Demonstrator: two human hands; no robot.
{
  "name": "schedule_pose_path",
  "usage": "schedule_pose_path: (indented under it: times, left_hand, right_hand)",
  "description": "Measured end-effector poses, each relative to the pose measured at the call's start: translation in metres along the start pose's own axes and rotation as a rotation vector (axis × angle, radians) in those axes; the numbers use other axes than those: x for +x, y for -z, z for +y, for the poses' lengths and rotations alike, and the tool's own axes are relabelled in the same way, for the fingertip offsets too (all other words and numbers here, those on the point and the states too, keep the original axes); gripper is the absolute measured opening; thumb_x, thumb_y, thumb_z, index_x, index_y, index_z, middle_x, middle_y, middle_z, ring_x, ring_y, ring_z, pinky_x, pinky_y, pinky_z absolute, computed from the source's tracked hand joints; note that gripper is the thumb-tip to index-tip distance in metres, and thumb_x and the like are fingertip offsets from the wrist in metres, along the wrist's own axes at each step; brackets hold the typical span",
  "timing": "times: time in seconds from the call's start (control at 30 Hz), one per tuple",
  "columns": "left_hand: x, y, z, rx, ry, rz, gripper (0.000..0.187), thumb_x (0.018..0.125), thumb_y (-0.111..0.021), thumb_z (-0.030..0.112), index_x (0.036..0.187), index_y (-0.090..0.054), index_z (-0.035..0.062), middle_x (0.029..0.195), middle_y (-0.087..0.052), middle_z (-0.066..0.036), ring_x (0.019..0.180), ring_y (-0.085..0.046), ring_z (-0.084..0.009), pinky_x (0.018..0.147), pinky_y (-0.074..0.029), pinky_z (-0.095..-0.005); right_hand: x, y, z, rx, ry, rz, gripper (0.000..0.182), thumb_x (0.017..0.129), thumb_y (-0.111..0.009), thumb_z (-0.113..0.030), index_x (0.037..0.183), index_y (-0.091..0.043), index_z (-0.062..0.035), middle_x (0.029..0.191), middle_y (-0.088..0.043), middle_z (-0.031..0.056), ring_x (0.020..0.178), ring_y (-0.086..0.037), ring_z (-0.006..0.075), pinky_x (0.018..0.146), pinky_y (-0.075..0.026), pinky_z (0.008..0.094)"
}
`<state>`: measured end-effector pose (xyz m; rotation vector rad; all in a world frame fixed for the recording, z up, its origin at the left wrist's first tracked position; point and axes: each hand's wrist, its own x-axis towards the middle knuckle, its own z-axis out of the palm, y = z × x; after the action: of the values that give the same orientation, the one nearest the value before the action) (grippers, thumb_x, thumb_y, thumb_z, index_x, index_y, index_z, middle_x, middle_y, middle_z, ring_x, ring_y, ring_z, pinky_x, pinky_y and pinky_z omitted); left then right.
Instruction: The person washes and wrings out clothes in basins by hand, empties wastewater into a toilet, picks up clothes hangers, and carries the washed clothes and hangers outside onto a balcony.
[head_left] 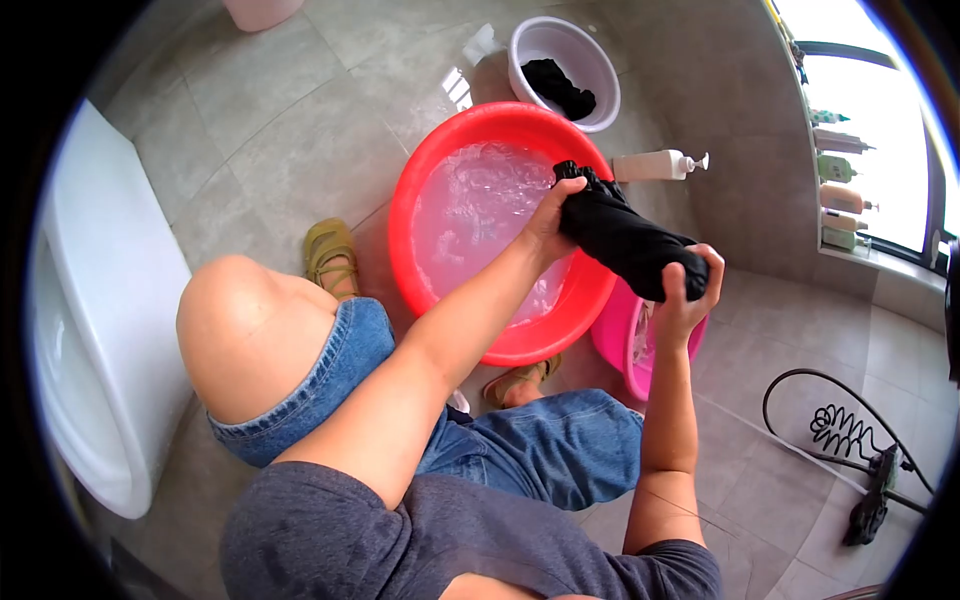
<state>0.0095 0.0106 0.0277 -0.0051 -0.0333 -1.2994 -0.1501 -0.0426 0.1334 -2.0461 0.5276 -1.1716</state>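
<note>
Nearest, the knees in denim shorts (545,445) are on the near side of the red basin (403,215), with the 2 sandaled feet by its near and left edges. Past them, 2 bare arms reach forward to a bundled black cloth (625,235), held up in view across the red basin's right rim; how high it is above that rim, I cannot tell.

The right hand (690,290) is to the right of the red basin and nearer the body. Its fingers are closed around the cloth's near-right end, thumb on the left side and the other fingers curling over the right. The left hand (552,218) is over the red basin's right half, its fingers clenched on the far-left end, where the fabric is gathered and ruffled.

So the cloth lies directly between the 2 grips, both in contact with it. From the right fingers it extends away and leftward; from the left fingers, nearer and rightward. Its long axis slants, with the ruffled end pointing to the red basin's far side and the bunched end pointing outside the near-right rim.

Beneath the right forearm, a pink basin (640,375) is just beside the red basin's near-right edge. The red basin holds cloudy water. A pump bottle (650,166) is by its far-right rim, and farthest, a pale basin (606,100) with dark fabric (560,88) inside is just beyond it.
</note>
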Motion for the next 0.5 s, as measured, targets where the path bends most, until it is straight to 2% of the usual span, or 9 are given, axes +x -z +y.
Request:
schedule_pose_path:
  times: [0.03, 0.13, 0.17, 0.23, 0.27, 0.33, 0.37, 0.4, 0.5]
  left_hand:
    - [-0.001, -0.005, 0.002, -0.045, -0.007, -0.018, 0.044, 0.076, -0.063, 0.026, 0.111, -0.051, 0.0016, 0.102, -0.059, -0.013, 0.096, -0.059, -0.0244, 0.092, -0.046, -0.0373]
    - [0.014, -0.006, -0.001, 0.064, -0.128, -0.065, 0.041, 0.073, -0.065, 0.014, 0.109, -0.051, 0.0008, 0.097, -0.060, -0.011, 0.091, -0.060, -0.0227, 0.088, -0.048, -0.0360]
    - [0.016, -0.012, 0.000, 0.251, -0.258, -0.064, 0.037, 0.070, -0.064, 0.005, 0.104, -0.053, -0.0001, 0.092, -0.060, -0.010, 0.084, -0.061, -0.0215, 0.083, -0.050, -0.0351]
    - [0.016, -0.025, -0.009, 0.792, -0.537, -0.070, 0.033, 0.065, -0.068, 0.011, 0.095, -0.057, 0.0045, 0.092, -0.061, -0.009, 0.088, -0.061, -0.0212, 0.083, -0.050, -0.0348]
    - [0.017, -0.028, -0.012, 1.147, -0.677, -0.083, 0.033, 0.062, -0.070, 0.013, 0.092, -0.058, 0.0063, 0.090, -0.062, -0.008, 0.087, -0.062, -0.0210, 0.082, -0.050, -0.0343]
    - [0.004, -0.056, -0.023, 1.494, -0.717, -0.128, 0.035, 0.057, -0.074, 0.019, 0.088, -0.059, 0.0094, 0.086, -0.063, -0.008, 0.086, -0.062, -0.0242, 0.081, -0.049, -0.0361]
    - [0.004, -0.058, -0.034, 1.631, -0.995, -0.189, 0.038, 0.054, -0.074, 0.022, 0.087, -0.060, 0.0117, 0.086, -0.063, -0.010, 0.086, -0.062, -0.0271, 0.082, -0.048, -0.0378]
    - [-0.003, -0.068, -0.037, 1.747, -0.976, -0.246, 0.040, 0.050, -0.074, 0.023, 0.086, -0.060, 0.0129, 0.086, -0.063, -0.009, 0.086, -0.063, -0.0271, 0.082, -0.047, -0.0397]
    - [-0.012, -0.074, -0.059, 1.945, -1.085, -0.472, 0.029, 0.059, -0.070, 0.024, 0.084, -0.060, 0.0150, 0.083, -0.062, -0.007, 0.087, -0.062, -0.0269, 0.081, -0.047, -0.0405]
  right_hand:
    - [0.000, -0.003, 0.003, 0.261, -0.214, 0.087, 0.035, 0.076, -0.070, -0.017, 0.102, -0.052, -0.0024, 0.093, -0.055, 0.0056, 0.088, -0.053, 0.0156, 0.081, -0.046, 0.0304]
    - [0.006, 0.000, 0.051, 0.762, -0.598, 0.252, 0.032, 0.082, -0.060, -0.031, 0.099, -0.056, -0.0038, 0.093, -0.059, 0.0081, 0.085, -0.060, 0.0201, 0.078, -0.051, 0.0332]
    - [0.008, -0.001, 0.064, 0.847, -0.674, 0.192, 0.033, 0.083, -0.059, -0.033, 0.098, -0.057, -0.0036, 0.092, -0.060, 0.0086, 0.085, -0.060, 0.0212, 0.079, -0.051, 0.0342]
    - [0.011, -0.005, 0.091, 1.015, -0.831, 0.069, 0.037, 0.084, -0.056, -0.038, 0.094, -0.059, -0.0031, 0.090, -0.063, 0.0096, 0.084, -0.062, 0.0234, 0.079, -0.052, 0.0360]
    - [0.016, -0.008, 0.118, 1.016, -0.957, 0.154, 0.043, 0.086, -0.049, -0.044, 0.089, -0.060, -0.0027, 0.087, -0.065, 0.0102, 0.082, -0.062, 0.0242, 0.080, -0.052, 0.0363]
    - [0.022, -0.025, 0.123, 0.780, -0.855, 0.019, 0.041, 0.086, -0.050, -0.044, 0.088, -0.060, -0.0048, 0.084, -0.065, 0.0091, 0.080, -0.062, 0.0237, 0.080, -0.052, 0.0371]
    - [0.025, -0.033, 0.120, 0.719, -0.864, -0.057, 0.039, 0.086, -0.050, -0.044, 0.087, -0.060, -0.0060, 0.082, -0.064, 0.0086, 0.079, -0.062, 0.0234, 0.080, -0.052, 0.0377]
    - [0.034, -0.041, 0.099, 0.772, -1.007, -0.147, 0.036, 0.086, -0.053, -0.043, 0.086, -0.060, -0.0073, 0.080, -0.064, 0.0083, 0.079, -0.062, 0.0229, 0.078, -0.052, 0.0388]
    - [0.075, -0.057, 0.045, 0.801, -1.355, -0.479, 0.028, 0.084, -0.057, -0.038, 0.084, -0.058, -0.0094, 0.074, -0.061, 0.0082, 0.073, -0.061, 0.0220, 0.071, -0.053, 0.0412]
